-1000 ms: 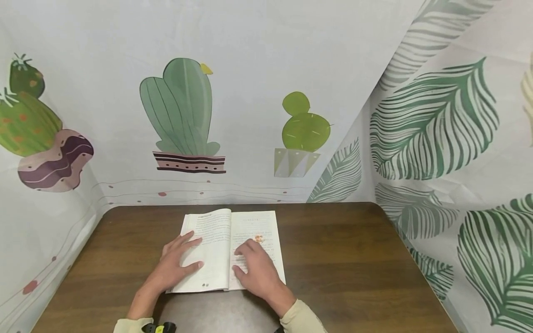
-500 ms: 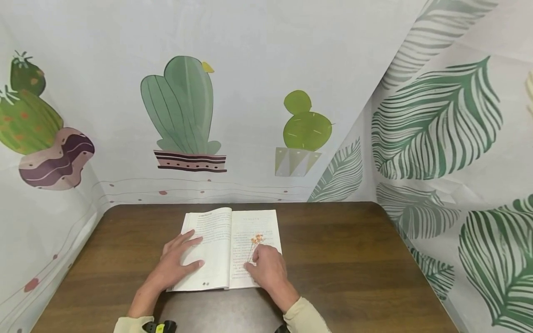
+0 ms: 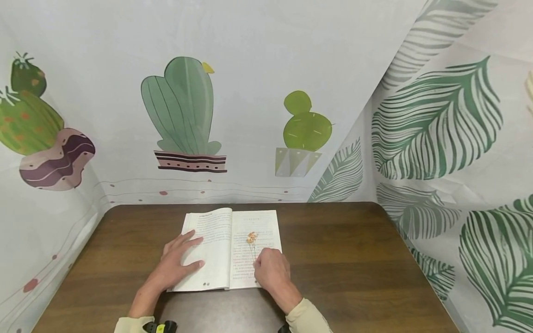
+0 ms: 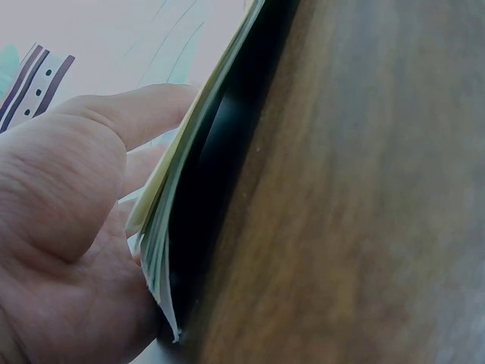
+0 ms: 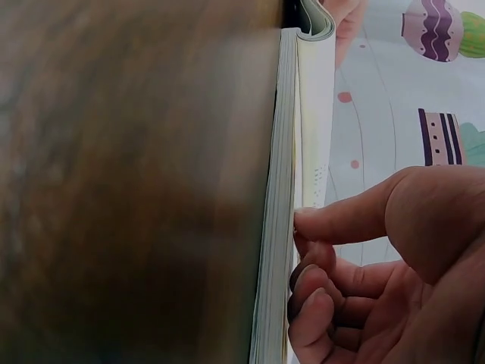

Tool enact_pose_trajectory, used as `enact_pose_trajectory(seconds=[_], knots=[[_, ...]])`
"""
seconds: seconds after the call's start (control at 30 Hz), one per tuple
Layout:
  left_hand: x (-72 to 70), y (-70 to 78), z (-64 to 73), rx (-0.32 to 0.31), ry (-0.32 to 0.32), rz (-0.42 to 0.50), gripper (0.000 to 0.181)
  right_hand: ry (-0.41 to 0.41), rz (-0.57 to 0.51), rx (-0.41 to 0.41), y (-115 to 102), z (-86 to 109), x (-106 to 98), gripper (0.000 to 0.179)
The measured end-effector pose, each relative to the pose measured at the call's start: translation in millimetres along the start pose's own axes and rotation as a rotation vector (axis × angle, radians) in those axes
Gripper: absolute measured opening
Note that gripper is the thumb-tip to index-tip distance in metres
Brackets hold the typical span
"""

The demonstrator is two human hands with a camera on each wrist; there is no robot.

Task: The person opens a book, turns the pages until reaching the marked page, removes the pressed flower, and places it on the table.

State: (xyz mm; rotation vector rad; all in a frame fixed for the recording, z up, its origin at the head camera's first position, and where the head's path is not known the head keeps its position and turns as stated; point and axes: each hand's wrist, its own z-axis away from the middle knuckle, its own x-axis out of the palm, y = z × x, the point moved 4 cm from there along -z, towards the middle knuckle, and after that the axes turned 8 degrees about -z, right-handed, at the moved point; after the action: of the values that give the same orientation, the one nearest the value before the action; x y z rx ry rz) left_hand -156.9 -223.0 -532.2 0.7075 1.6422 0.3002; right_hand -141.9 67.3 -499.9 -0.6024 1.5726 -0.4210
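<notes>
An open book (image 3: pixel 208 274) lies on the brown wooden table (image 3: pixel 341 259), printed text on both pages. My left hand (image 3: pixel 174 263) rests on the left page with fingers spread; in the left wrist view that hand (image 4: pixel 68 189) is at the edge of the pages (image 4: pixel 155 243). On the right page lies a small dried flower (image 3: pixel 251 238) with orange blossoms and thin stems. My right hand (image 3: pixel 273 270) pinches the stem's lower end between thumb and index finger, low over the page. From the right wrist, the hand's (image 5: pixel 409 243) other fingers show curled beside the book's edge (image 5: pixel 274 197).
A white wall covering (image 3: pixel 250 55) printed with cacti stands behind the table. Another covering with green leaf prints (image 3: pixel 437 125) hangs on the right. Wooden tabletop extends to both sides of the book. A black and yellow wrist strap (image 3: pixel 160 327) shows at the left sleeve.
My right hand has moved right and toward me, its fingers closing on the stem. The flower, partly hidden before, now shows more fully, its blossoms shifted left. My left hand has stayed put.
</notes>
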Motion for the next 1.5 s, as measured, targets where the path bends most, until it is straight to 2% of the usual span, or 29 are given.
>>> enact_pose_trajectory(seconds=[0.33,0.5,0.7,1.0,1.5], knots=[[-0.9,-2.4,-2.9,-0.071,-0.083,-0.016,0.064,-0.040,0.034,0.015,-1,0.6,2,0.044],[-0.9,-2.6,-3.5,-0.073,-0.084,-0.016,0.064,-0.051,0.048,0.012,-2,1.7,2,0.044],[-1.5,-1.5,-3.3,-0.079,-0.088,-0.015,0.064,-0.001,0.080,0.009,-2,2.4,-2,0.032],[-1.6,0.5,-1.2,-0.060,-0.079,-0.024,0.064,0.026,0.070,0.061,11,0.2,-10,0.024],[-0.7,0.1,-1.5,-0.094,-0.100,-0.034,0.065,0.071,0.065,0.078,36,-2.0,-29,0.015]])
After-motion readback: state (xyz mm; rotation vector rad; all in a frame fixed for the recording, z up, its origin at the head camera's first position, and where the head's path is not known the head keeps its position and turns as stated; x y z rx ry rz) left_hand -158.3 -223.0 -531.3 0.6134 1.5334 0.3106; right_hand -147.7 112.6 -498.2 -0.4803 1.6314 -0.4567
